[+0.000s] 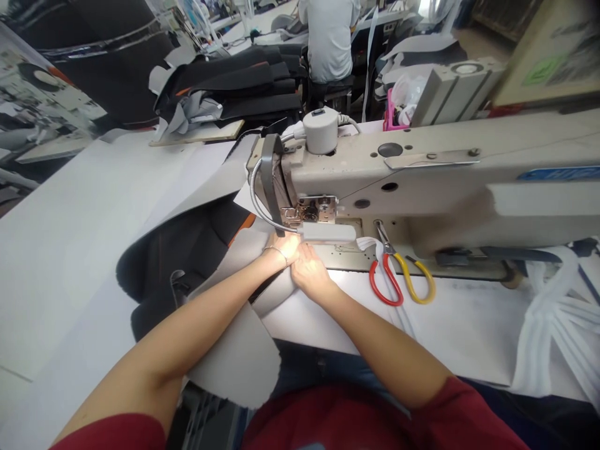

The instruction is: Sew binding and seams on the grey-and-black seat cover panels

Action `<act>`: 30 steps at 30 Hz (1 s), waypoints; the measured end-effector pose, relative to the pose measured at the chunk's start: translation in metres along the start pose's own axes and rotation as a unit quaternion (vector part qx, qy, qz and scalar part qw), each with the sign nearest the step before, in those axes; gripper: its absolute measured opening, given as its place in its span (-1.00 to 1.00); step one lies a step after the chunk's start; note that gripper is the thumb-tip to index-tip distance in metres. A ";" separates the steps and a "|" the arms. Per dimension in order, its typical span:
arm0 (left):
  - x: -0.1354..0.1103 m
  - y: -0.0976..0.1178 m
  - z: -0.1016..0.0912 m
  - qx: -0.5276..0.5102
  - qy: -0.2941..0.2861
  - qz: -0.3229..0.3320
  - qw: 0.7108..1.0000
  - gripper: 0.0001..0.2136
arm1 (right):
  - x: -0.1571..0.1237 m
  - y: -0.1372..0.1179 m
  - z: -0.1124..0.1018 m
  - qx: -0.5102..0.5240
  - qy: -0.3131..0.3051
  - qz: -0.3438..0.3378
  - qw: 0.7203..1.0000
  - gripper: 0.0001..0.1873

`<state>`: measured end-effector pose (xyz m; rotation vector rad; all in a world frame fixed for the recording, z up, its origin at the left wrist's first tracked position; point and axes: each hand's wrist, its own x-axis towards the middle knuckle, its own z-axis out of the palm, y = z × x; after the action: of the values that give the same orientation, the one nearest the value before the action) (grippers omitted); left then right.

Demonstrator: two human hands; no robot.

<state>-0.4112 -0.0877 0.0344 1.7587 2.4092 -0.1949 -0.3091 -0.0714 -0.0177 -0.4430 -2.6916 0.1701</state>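
Note:
A piece of black fabric [159,250] with grey backing and a strip of orange lies folded at the sewing machine [356,169], its loose grey flap [239,362] hanging over the table's front edge. Close in front of the needle area, my left hand [285,248] holds the fabric, its fingertips partly hidden by the lamp head [328,232]. Touching it on the right, my right hand [309,272] has its fingers bent and pressed together on the fabric's edge. Lamp light falls brightly on both hands.
Scissors [398,278] with red and yellow handles lie right of my hands, blades on the machine bed. White strips [544,325] hang at far right. Behind stand stacked dark fabric pieces [244,87], a pink basket [396,112] and a seated person [329,40].

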 end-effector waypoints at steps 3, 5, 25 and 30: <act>-0.003 0.003 0.000 0.033 0.022 -0.012 0.999 -0.80 | -0.002 -0.001 0.004 -0.004 0.003 -0.012 1.000 -0.63; -0.009 0.007 -0.002 0.046 0.048 -0.011 0.998 -0.78 | -0.004 0.001 0.007 -0.008 0.001 -0.021 1.000 -0.63; -0.008 -0.027 0.010 -0.113 0.116 0.010 0.987 -0.67 | 0.010 0.053 0.001 -0.049 0.047 -0.082 0.994 -0.74; -0.001 -0.033 0.002 -0.142 0.091 0.034 0.985 -0.65 | 0.020 0.056 -0.002 -0.085 0.035 -0.101 0.991 -0.74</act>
<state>-0.4424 -0.0990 0.0337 1.7888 2.3454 0.3178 -0.3103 -0.0120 -0.0182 -0.2191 -2.6702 -0.1305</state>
